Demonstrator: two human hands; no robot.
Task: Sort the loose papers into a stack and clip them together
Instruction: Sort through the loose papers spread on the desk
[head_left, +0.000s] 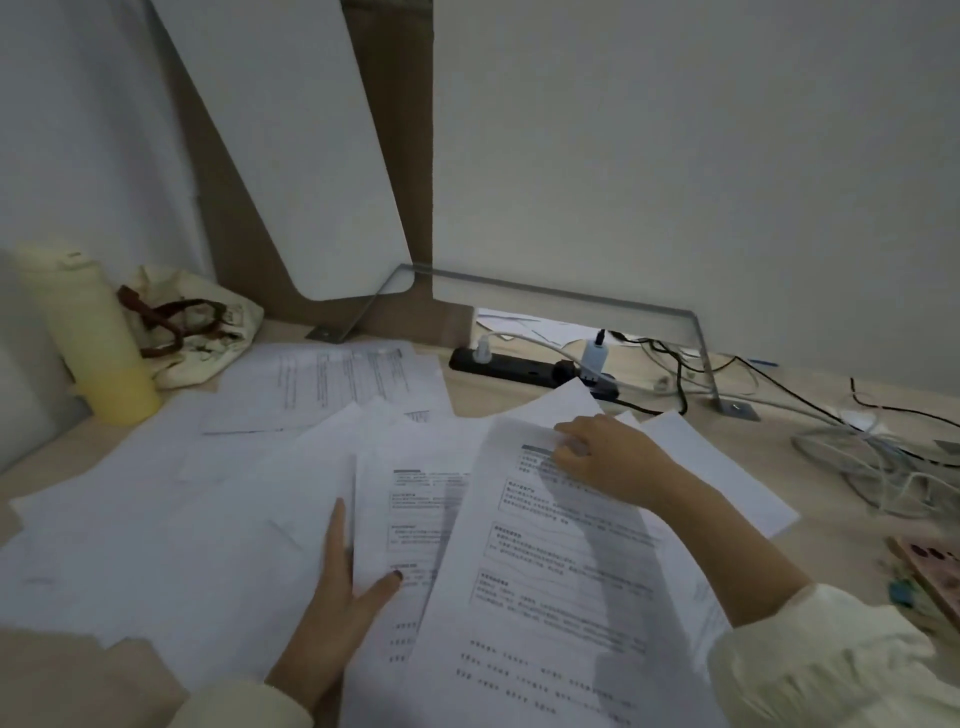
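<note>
Several loose printed papers (322, 384) lie scattered and overlapping across the wooden desk (467, 387). My right hand (618, 460) rests on the top edge of a printed sheet (550, 582) near the middle, fingers curled over and gripping that edge. To its left lies another printed sheet (410, 525). My left hand (337, 608) lies on it with fingers spread, the thumb pressing the page and a finger at its left edge. Blank sheets (156, 519) cover the left half of the desk. No clip can be seen.
A pale yellow bottle (88, 332) and a cloth bag (192, 332) with brown straps stand at the back left. A black power strip (514, 366) with plugs and tangled cables (862, 452) runs along the back right. White divider panels rise behind the desk. Small items lie at the right edge.
</note>
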